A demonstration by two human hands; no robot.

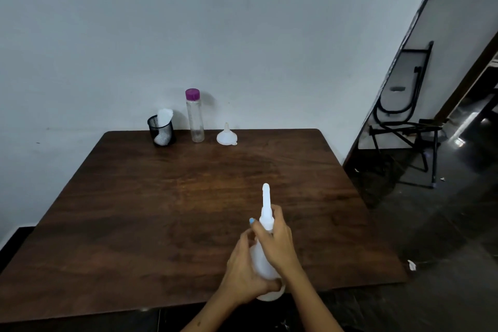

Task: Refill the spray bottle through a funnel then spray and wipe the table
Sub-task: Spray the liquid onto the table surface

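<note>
Spray bottle (262, 259), white and translucent, is held over the near edge of the tabletop, right of its middle, its base just past that edge. Its white spray head points away from the person toward the far edge, and a small blue part shows at the left of the head. The left hand (244, 273) wraps around the lower body of the bottle from the left, fingers curled against it. The right hand (277, 241) grips the neck just under the spray head from the right, fingers closed around it; whether a finger lies on the trigger cannot be told.

The table (134, 210) is dark brown wood grain, set against a pale wall.

Along the far edge three things stand in a row, well apart from the bottle. A small white funnel (227, 136) sits mouth down, spout pointing up, a little right of the edge's middle. Just left of it stands a tall clear bottle (195, 118) with a purple cap, upright. Further left, near the far left corner, a black mesh cup (161, 131) holds a white cloth (163, 118) that sticks out above its rim.

Off the table to the right, a folded black metal chair (404, 105) leans against the wall on a dark, shiny floor.
</note>
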